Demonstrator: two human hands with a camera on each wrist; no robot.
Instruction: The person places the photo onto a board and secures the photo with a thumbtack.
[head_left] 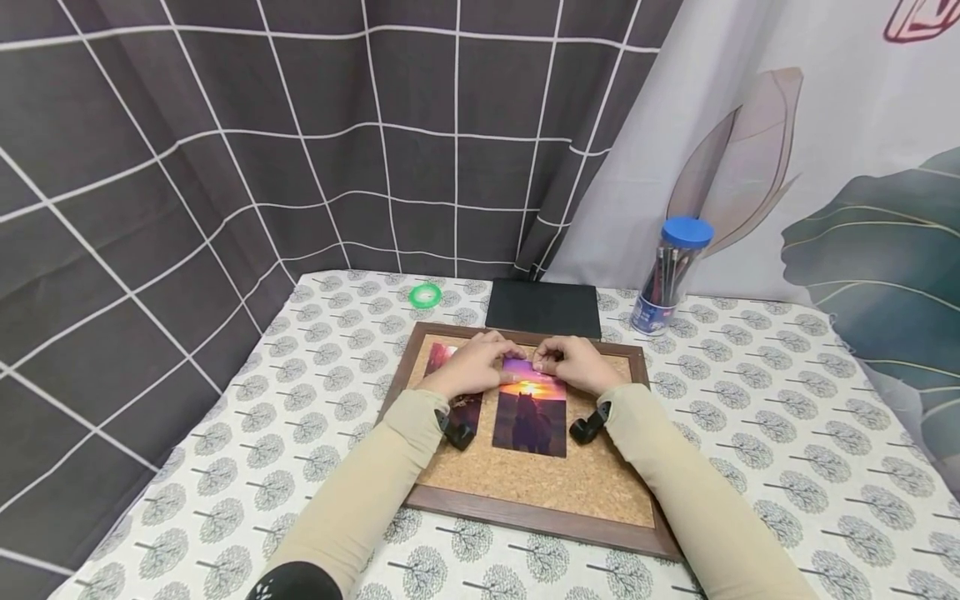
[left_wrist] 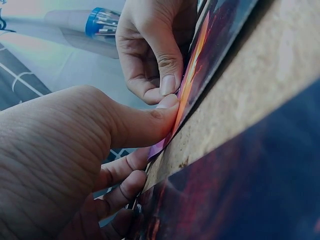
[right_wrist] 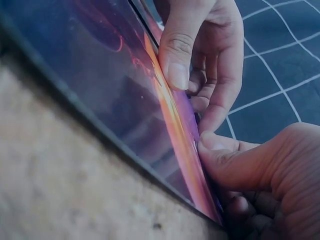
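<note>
A photo of a dark horse before a purple and orange sunset (head_left: 529,417) lies on a wood-framed cork board (head_left: 555,496). My left hand (head_left: 474,367) reaches over the photo's upper left; its thumb presses the printed face and its fingers spread past the top edge. At that same edge my right hand (head_left: 576,364) has its thumb and forefinger pinched together with the other fingers curled. Anything small between those tips is hidden. In the left wrist view, the left thumb (left_wrist: 155,120) nearly meets the right thumb. A second, reddish-dark photo (head_left: 467,410) lies partly under my left wrist.
Behind the board lies a flat black panel (head_left: 542,305). A green ring, like a tape roll (head_left: 425,296), sits back left. A clear jar of pencils with a blue lid (head_left: 660,287) stands back right. A tree-patterned cloth (head_left: 300,392) covers the table; dark checked curtain hangs behind.
</note>
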